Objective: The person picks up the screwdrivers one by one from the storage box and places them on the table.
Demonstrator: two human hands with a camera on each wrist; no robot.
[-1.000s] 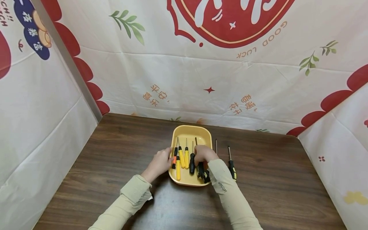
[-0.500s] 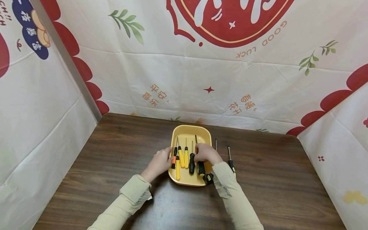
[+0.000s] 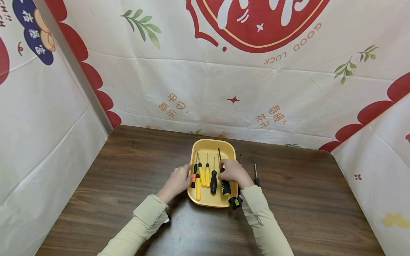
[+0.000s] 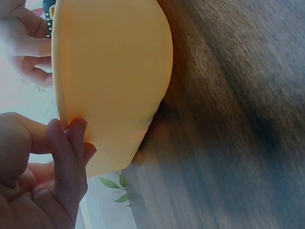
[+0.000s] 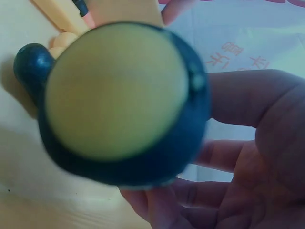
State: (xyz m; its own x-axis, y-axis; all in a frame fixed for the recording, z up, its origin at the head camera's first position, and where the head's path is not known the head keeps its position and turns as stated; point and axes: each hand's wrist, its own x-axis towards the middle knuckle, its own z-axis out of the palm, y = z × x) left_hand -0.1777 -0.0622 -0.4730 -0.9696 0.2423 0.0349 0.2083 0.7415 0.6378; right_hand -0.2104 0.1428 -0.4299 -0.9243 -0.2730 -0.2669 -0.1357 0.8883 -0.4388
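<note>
At the left side of a yellow plastic tray, my left hand pinches the rim; the left wrist view shows its fingers on the tray wall. My right hand grips a black-and-yellow screwdriver over the tray's right part, its shaft pointing away. Close up in the right wrist view, the handle's yellowish end hides the shaft. Beside it in the tray lies a black screwdriver. Further left are several slim yellow screwdrivers and a black-and-orange one.
To the right of the tray, another screwdriver lies on the dark wooden table, partly behind the right sleeve. A thin shaft shows beside the tray, its handle hidden. Printed white cloth hangs around the table's back and sides.
My right hand has shifted slightly to the right with the screwdriver, whose tip now reaches a little farther toward the tray's back. The left hand and tray have stayed in place.
</note>
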